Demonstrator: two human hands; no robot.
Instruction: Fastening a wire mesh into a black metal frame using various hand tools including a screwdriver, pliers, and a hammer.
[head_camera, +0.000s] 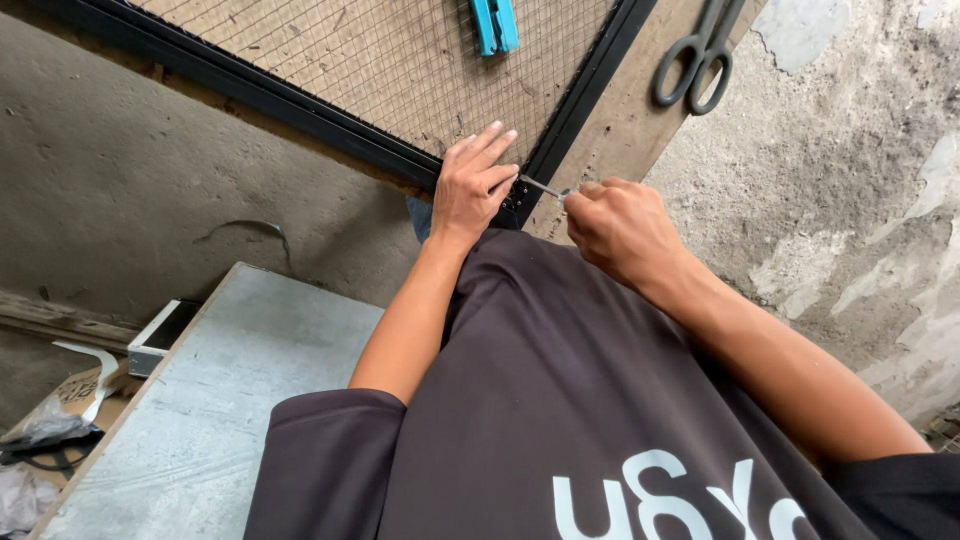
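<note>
Right hand (622, 228) was clenched around a thin metal tool (545, 187), its long axis pointing left into the black frame corner (512, 205). Left hand (473, 185) lay flat, fingers loose, pressing that corner of the mesh panel (380, 60), nearer the tip.

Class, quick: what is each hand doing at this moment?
Left hand: open, fingers flat on the corner of the black frame.
Right hand: closed in a fist around a thin metal tool.
</note>
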